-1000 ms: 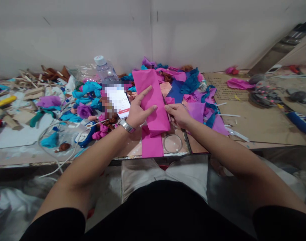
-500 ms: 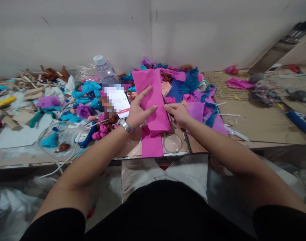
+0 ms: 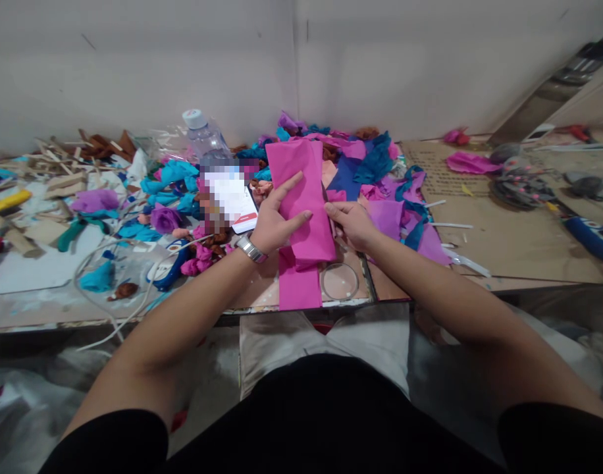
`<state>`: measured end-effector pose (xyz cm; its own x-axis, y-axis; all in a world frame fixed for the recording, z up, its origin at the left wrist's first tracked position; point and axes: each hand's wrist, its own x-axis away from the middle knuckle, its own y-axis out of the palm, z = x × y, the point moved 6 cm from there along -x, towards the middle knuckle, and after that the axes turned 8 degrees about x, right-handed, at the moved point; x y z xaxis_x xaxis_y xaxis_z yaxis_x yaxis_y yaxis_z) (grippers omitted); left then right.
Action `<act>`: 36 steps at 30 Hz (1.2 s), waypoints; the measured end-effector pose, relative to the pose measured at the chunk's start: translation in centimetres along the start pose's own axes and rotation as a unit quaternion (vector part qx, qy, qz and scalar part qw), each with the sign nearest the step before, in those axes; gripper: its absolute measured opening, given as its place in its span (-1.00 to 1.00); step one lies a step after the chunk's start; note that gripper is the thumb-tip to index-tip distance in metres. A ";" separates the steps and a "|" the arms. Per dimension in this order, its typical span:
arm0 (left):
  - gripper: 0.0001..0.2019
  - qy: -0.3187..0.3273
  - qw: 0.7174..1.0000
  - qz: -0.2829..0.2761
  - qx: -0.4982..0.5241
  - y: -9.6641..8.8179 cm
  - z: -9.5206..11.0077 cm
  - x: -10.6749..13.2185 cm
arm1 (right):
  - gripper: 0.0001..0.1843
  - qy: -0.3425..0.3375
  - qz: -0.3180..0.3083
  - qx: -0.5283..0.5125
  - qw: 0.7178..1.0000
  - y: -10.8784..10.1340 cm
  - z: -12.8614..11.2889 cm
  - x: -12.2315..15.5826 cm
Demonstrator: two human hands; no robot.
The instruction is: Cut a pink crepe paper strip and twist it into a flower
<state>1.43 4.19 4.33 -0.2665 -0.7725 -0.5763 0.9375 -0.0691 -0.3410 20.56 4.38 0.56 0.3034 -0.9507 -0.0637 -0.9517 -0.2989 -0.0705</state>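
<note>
Since the earlier frames little had changed: the folded pink crepe paper [image 3: 305,201] had tipped slightly to the right at its top edge, and both hands had kept their places on it. At the far left lay a yellow-handled tool [image 3: 8,201] among wooden sticks [image 3: 59,158], then a teal paper scrap [image 3: 98,276] beside a white cable [image 3: 133,289]. A purple paper rose [image 3: 166,217] sat near a clear plastic bottle [image 3: 205,135] with a white cap. The phone [image 3: 232,197] beside the bottle was blurred; only the digits "12" and a red bar could be read on it. The left hand [image 3: 274,220], a metal watch [image 3: 249,249] on its wrist, pressed spread fingers flat against the pink sheet's left side, thumb hidden behind it. The sheet stood raised above the table's near edge [image 3: 262,306], with a second pink strip [image 3: 299,286] lying beneath. A clear ring [image 3: 340,282] lay just right of that strip. The right hand [image 3: 353,224] pinched the sheet's right edge, fingers closed on it. Farther right lay a cardboard sheet [image 3: 503,224] whose printing was too small to read.
</note>
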 end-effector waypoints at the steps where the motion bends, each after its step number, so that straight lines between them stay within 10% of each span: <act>1: -0.09 0.000 1.000 0.000 0.001 0.1 0.0 0.0 | -0.30 0.002 0.003 0.001 1.000 0.0 0.0 0.0; 36: -0.13 -0.003 1.000 -0.021 -0.002 0.7 0.3 0.3 | -0.31 0.000 0.013 -0.018 1.000 -0.1 0.0 -0.2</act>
<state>2.08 3.73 4.19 -0.3049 -0.7731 -0.5562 0.9243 -0.0995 -0.3685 20.60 4.66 0.56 0.2794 -0.9580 -0.0642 -0.9601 -0.2777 -0.0340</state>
